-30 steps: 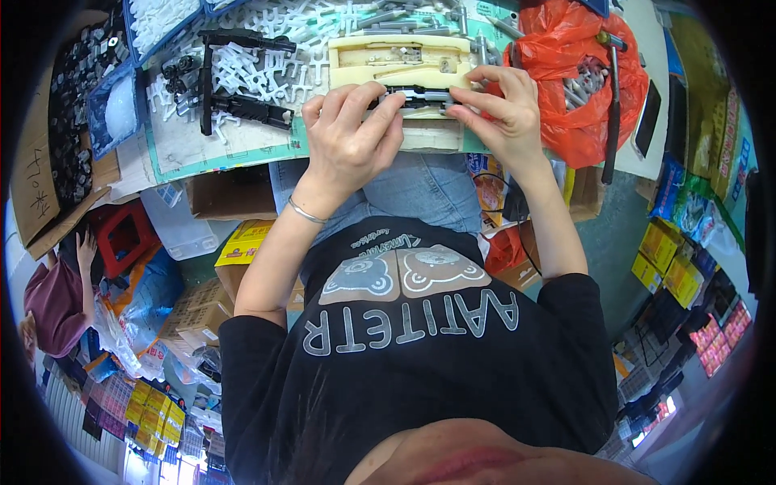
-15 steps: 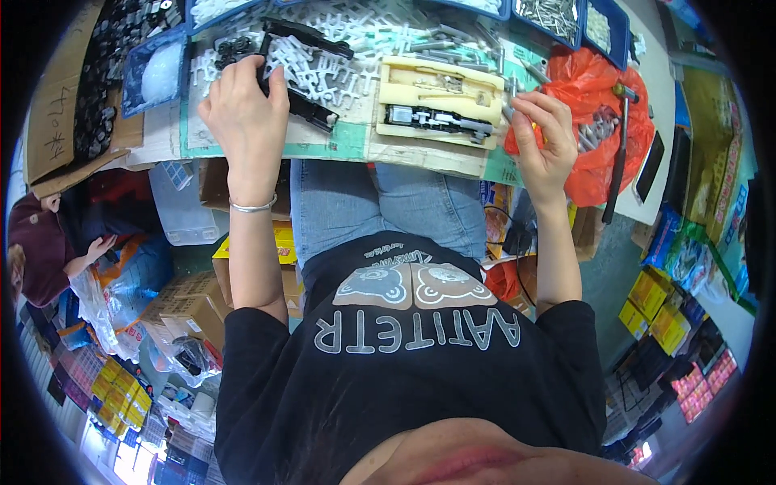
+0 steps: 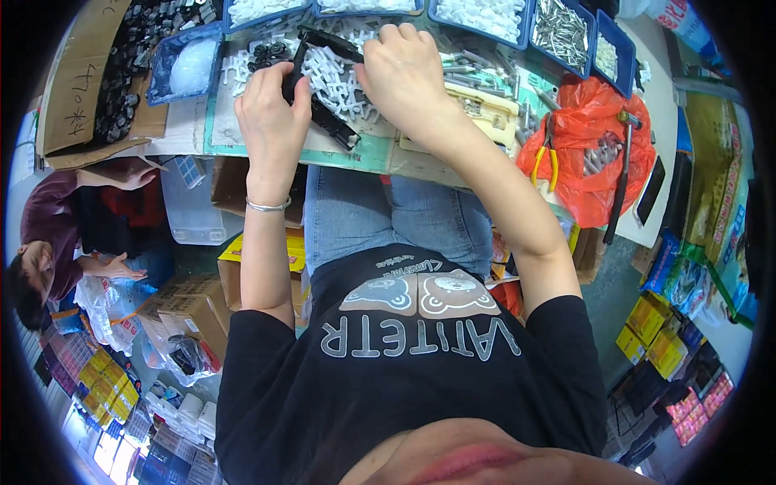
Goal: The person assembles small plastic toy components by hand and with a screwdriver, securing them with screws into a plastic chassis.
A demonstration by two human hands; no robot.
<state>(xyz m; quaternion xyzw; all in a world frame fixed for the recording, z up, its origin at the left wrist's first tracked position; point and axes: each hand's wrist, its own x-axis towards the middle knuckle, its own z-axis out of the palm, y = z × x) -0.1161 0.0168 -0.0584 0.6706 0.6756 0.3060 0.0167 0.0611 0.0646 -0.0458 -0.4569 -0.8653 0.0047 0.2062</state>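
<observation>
My left hand (image 3: pixel 273 105) has its thumb and fingers closed around the middle of a black plastic shell part (image 3: pixel 330 123), with two long arms forming an angle. It lies over a heap of white branched plastic pieces (image 3: pixel 339 77). Close to the part's upper right end, my right hand (image 3: pixel 404 77) reaches across with its fingers curled down. Its fingertips are hidden, so what they hold, if anything, does not show. A cream-coloured holding block (image 3: pixel 493 113) sits partly under my right forearm. Small black parts (image 3: pixel 271 55) lie beyond my left hand.
Blue bins of white pieces (image 3: pixel 477 18) and silver screws or pins (image 3: pixel 559 36) line the far edge. At right are yellow-handled pliers (image 3: pixel 546 158), a red plastic bag (image 3: pixel 586 198) with metal parts, and a hammer (image 3: pixel 621 170). Another person's sleeve (image 3: pixel 52 202) shows at left.
My right hand has swung left from beside the cream block to the black part's upper end. The pliers now show where it was. My left hand keeps its hold. The other person has shifted.
</observation>
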